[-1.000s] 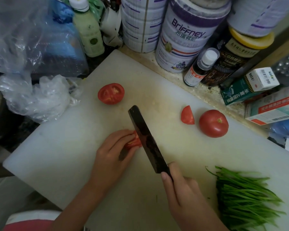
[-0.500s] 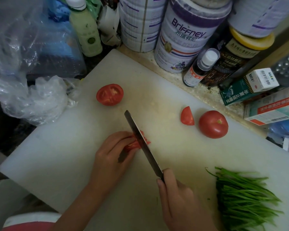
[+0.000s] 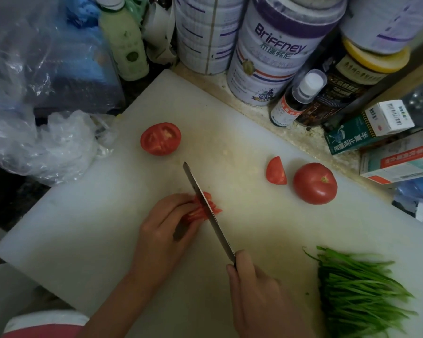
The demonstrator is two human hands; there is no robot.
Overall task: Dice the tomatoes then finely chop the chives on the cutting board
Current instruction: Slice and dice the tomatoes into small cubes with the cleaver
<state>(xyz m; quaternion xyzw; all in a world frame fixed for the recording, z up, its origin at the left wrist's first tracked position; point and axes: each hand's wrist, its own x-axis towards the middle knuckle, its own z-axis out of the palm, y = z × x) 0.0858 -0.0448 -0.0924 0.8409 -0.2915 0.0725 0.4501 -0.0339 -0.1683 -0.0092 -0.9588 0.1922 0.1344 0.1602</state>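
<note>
On the white cutting board (image 3: pixel 83 228) my left hand (image 3: pixel 164 230) holds a sliced tomato piece (image 3: pixel 206 208) down with curled fingers. My right hand (image 3: pixel 257 293) grips the handle of a knife (image 3: pixel 205 208) whose blade stands edge-down in that piece, slices lying on both sides of it. A tomato half (image 3: pixel 160 138) lies cut face up at the back. A tomato wedge (image 3: pixel 276 171) and a whole tomato (image 3: pixel 315 183) sit to the right. A bunch of chives (image 3: pixel 359 291) lies at the board's near right corner.
Large tins (image 3: pixel 276 52), a small white-capped bottle (image 3: pixel 296 98), a dark jar with a yellow lid (image 3: pixel 352 81) and cartons (image 3: pixel 369 128) crowd the counter behind the board. A green bottle (image 3: pixel 125 42) and crumpled plastic bags (image 3: pixel 42 147) lie at the back left.
The knife blade has turned from tilted flat to edge-down and come down into the tomato piece under my left hand. More slices now show to the right of the blade.
</note>
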